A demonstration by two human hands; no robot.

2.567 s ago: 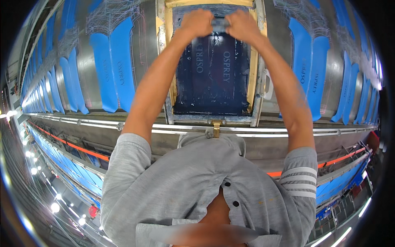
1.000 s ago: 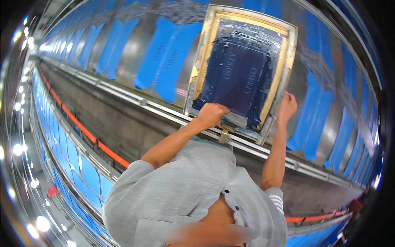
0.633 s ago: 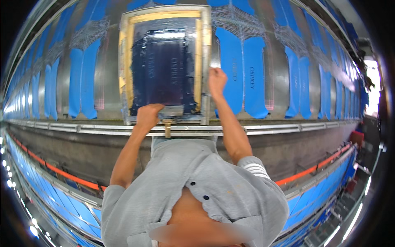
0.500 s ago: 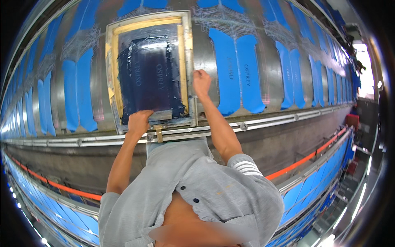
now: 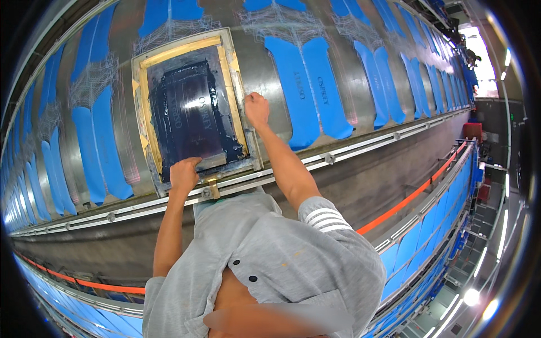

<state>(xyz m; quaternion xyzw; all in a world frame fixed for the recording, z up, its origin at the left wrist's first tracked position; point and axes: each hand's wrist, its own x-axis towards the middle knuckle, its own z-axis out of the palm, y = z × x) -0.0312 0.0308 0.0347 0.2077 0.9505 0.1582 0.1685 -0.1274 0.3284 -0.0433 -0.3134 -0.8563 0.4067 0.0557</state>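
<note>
A screen printing frame (image 5: 234,73) with a yellow-taped inner border lies on the long table in front of me. Dark blue ink (image 5: 186,121) covers much of its mesh, and pale lettering shows through. At the frame's near end my left hand (image 5: 184,176) is closed on a squeegee (image 5: 213,161), whose bar reaches right across the inked mesh. My right hand (image 5: 257,110) is closed at the frame's right outer edge, fingers curled against it; its grip is partly hidden.
Blue cut fabric pieces (image 5: 313,93) lie in pairs along the table, some lettered. A metal rail (image 5: 360,143) with stops runs along the near edge, a brass-coloured bracket (image 5: 213,188) by the frame. Behind me, an orange bar (image 5: 414,188) edges another table with blue pieces.
The view has tilted, so the table now slopes up to the right. Both hands keep nearly the same places at the frame, the squeegee still at its near end.
</note>
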